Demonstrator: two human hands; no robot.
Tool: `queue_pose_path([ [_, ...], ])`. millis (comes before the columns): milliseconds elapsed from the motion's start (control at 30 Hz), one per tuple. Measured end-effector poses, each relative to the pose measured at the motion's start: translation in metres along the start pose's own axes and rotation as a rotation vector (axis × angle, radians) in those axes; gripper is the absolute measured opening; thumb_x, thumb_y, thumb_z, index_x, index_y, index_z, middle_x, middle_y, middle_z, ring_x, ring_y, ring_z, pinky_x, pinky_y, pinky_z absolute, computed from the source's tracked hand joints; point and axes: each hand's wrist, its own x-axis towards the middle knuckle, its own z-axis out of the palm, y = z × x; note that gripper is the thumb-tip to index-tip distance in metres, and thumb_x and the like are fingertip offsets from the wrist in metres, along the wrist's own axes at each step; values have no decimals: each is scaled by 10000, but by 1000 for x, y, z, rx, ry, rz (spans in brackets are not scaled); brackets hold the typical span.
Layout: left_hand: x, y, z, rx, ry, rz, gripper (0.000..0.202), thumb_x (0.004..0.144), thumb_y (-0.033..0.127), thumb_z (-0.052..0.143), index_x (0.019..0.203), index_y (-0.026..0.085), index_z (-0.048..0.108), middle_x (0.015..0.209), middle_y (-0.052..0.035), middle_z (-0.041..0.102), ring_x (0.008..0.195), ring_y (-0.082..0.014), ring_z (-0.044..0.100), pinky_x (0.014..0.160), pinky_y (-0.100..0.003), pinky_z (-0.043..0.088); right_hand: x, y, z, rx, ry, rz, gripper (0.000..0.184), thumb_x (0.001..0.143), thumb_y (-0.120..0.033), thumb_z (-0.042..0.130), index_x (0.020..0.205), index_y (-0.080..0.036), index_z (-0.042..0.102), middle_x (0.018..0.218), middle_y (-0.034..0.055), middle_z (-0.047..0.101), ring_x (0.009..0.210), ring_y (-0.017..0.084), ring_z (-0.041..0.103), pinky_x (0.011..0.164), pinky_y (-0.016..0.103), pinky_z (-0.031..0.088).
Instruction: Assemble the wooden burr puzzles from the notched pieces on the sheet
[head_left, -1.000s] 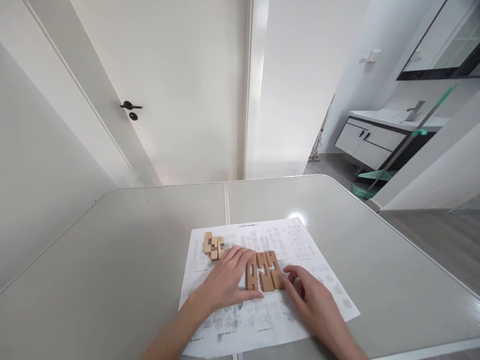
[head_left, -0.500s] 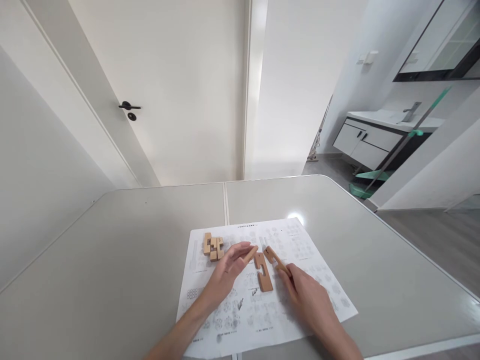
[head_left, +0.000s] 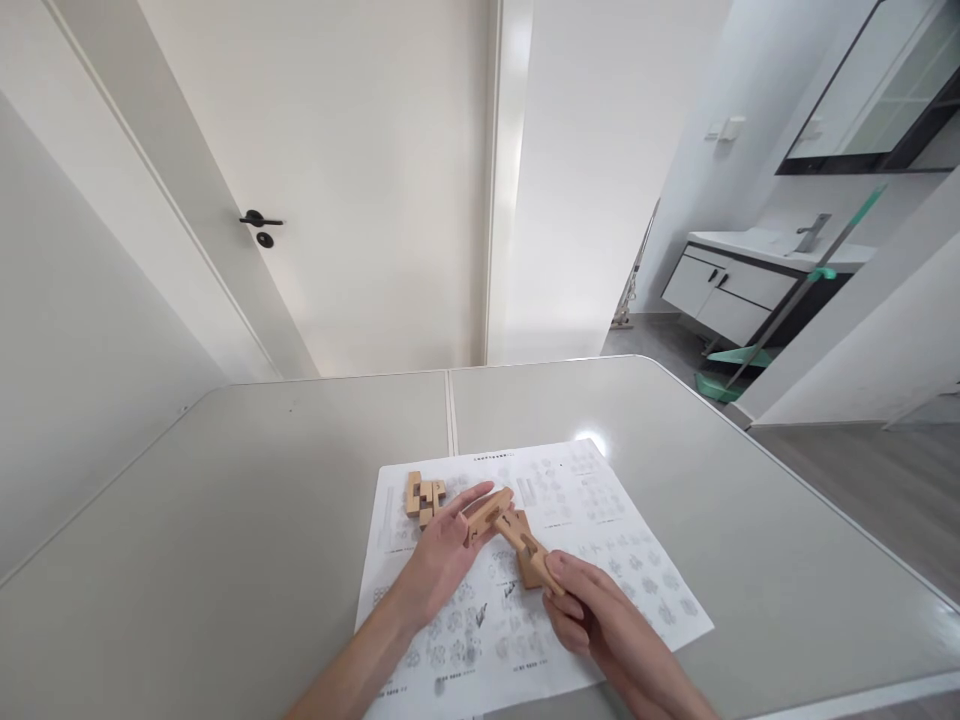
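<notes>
My left hand (head_left: 442, 555) is closed around a notched wooden puzzle piece (head_left: 487, 515), its fingers stretched along the far side. Between thumb and fingers, my right hand (head_left: 592, 605) grips a second notched wooden piece (head_left: 523, 540), which slants up to the left. Its far end meets or overlaps the left piece; I cannot tell whether they interlock. Under them, a third wooden piece (head_left: 529, 574) lies on the printed sheet (head_left: 645, 610), partly hidden. Several more wooden pieces (head_left: 424, 495) sit grouped just beyond my left hand.
The sheet lies on a grey table (head_left: 225, 540) with a seam down its middle. Beyond the table's far edge stands a white door (head_left: 375, 200) with a black handle (head_left: 261, 219). At right are a sink cabinet (head_left: 731, 285) and a green dustpan (head_left: 720, 387).
The right hand has brought its piece leftward over the piece lying on the sheet, against the left one. The left hand has turned its piece so a marked, notched face shows.
</notes>
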Motion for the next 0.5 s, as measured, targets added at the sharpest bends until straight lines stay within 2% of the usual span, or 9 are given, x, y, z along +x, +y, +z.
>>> queue_pose_path([
  [133, -1, 5, 0, 66, -12, -61, 733, 820, 634, 758, 1409, 230, 592, 1533, -178, 522, 1477, -389, 395, 1244, -596, 219, -2, 1, 0, 55, -3, 48, 509, 887, -590, 715, 714, -214, 418, 647, -73, 316, 521, 77, 244, 512, 246, 231],
  [233, -2, 7, 1, 124, -15, -108, 761, 779, 625, 801, 1413, 262, 588, 1560, -170, 488, 1481, -409, 366, 1208, -594, 259, -6, 0, 0, 72, -3, 83, 541, 850, -608, 754, 706, -212, 415, 627, -81, 325, 504, 66, 245, 498, 242, 211],
  [367, -3, 8, 6, 194, -102, -152, 729, 783, 574, 823, 1406, 278, 587, 1546, -161, 499, 1414, -394, 452, 1145, -555, 364, -10, -1, 0, 87, -11, 87, 562, 837, -605, 772, 692, -211, 398, 623, -84, 318, 496, 59, 249, 493, 241, 190],
  [500, -3, 11, 9, 287, -166, -150, 755, 775, 575, 827, 1419, 265, 582, 1529, -165, 507, 1362, -376, 502, 1144, -535, 372, -10, 1, -2, 82, -27, 78, 555, 853, -603, 757, 697, -209, 399, 626, -83, 319, 492, 55, 253, 494, 245, 185],
])
